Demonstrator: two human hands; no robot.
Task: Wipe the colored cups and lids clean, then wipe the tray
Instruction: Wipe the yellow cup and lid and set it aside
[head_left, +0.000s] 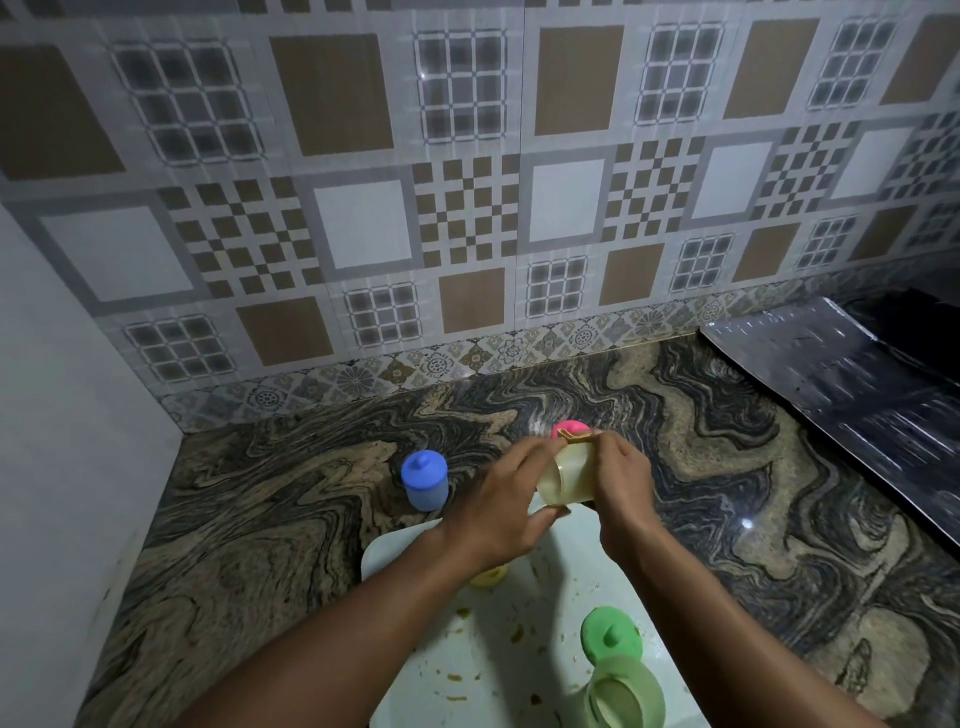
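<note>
Now we hold the yellow cup (566, 475) above the tray's (498, 675) far end, left hand (501, 512) gripping its rim, right hand (621, 480) curled round its base, wiping; next comes the green cup (623, 693).

Both hands (511, 499) (621, 478) holding tilted yellow cup (569, 478) over stained tray (498, 670), blue lidded cup (424, 480) left

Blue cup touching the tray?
Apart. Head view shows a strip of countertop between the lidded blue cup and the tray rim.
</note>
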